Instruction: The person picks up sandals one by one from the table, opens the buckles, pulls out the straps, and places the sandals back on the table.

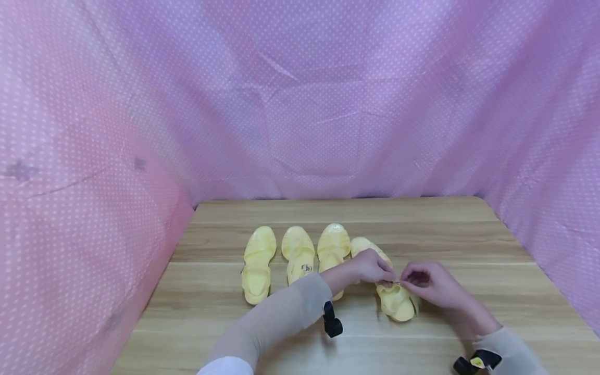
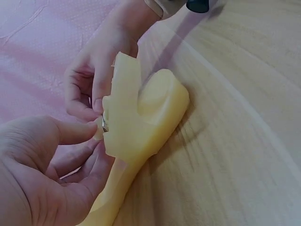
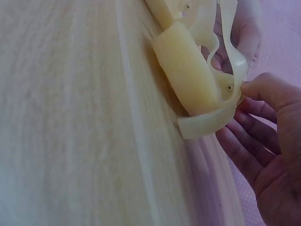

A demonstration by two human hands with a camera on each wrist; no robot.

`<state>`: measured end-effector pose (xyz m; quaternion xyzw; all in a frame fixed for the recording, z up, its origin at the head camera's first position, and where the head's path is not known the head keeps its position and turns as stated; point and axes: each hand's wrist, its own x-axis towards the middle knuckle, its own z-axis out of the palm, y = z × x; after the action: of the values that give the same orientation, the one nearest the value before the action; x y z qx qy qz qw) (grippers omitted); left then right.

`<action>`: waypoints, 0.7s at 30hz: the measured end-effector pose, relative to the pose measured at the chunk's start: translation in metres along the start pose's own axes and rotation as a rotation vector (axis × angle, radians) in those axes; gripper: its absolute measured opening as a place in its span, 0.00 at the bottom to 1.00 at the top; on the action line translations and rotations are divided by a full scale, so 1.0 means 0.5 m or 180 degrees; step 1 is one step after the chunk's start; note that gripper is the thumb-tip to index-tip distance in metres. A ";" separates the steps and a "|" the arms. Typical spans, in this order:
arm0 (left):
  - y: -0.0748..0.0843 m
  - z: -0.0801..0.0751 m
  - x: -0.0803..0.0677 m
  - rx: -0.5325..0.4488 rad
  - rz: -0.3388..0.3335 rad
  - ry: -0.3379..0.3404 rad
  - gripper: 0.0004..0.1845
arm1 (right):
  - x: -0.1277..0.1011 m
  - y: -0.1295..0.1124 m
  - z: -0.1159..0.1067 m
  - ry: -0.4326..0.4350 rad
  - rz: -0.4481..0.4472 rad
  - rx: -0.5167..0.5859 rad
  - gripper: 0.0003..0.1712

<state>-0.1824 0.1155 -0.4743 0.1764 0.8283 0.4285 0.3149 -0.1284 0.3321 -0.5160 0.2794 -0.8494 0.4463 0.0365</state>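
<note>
Both hands meet over the rightmost yellow sandal (image 1: 394,297), which lies on the wooden table (image 1: 469,245) at the end of a row with three other sandals (image 1: 300,252). The left hand (image 1: 367,268) reaches in across the row, its forearm angled over them, thumb and fingers pinching the ankle strap (image 2: 123,89). The right hand (image 1: 428,284) pinches the same strap at the buckle (image 2: 104,123), fingertips nearly touching the left's.
</note>
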 end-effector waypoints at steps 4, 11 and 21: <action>0.004 0.003 0.000 0.0282 0.0153 -0.0008 0.05 | -0.010 0.008 0.003 0.0064 -0.0212 0.0119 0.18; -0.002 -0.003 0.003 0.0648 0.0388 -0.0034 0.05 | -0.016 0.014 0.011 0.0042 -0.0446 0.0309 0.18; -0.012 -0.010 0.001 0.0410 0.0486 -0.0095 0.06 | -0.013 0.014 0.015 0.0056 -0.0457 0.0290 0.20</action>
<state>-0.1865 0.1094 -0.4774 0.2652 0.8335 0.3944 0.2817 -0.1250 0.3325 -0.5278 0.3370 -0.8056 0.4831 0.0631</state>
